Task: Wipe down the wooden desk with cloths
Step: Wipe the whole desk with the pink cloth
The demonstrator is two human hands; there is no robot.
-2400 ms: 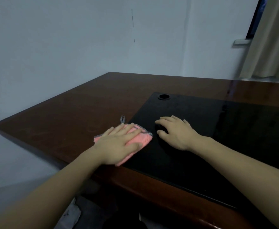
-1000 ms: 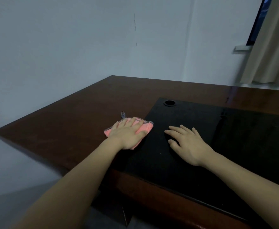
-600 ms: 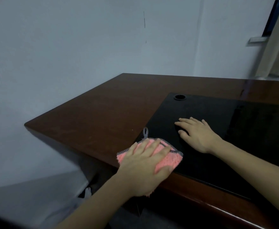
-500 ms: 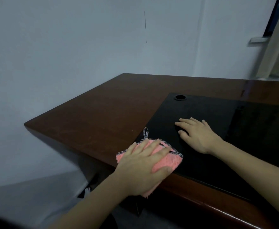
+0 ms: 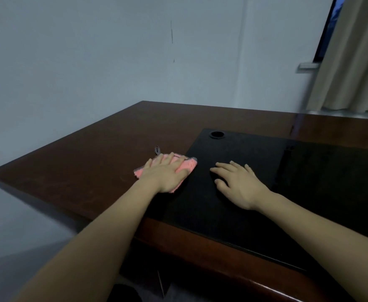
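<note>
Keep the left hand (image 5: 167,173) pressed flat, fingers spread, on the pink cloth (image 5: 186,166); right hand (image 5: 237,184), flat and empty, braces the wooden desk (image 5: 87,162).

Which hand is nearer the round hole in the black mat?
Right. The right hand lies flat on the black mat, below the round hole; the left hand presses the pink cloth farther left.

cloth (image 5: 187,166) on desk (image 5: 87,162) | left of mat (image 5: 255,153) | hole (image 5: 217,134) behind
</note>
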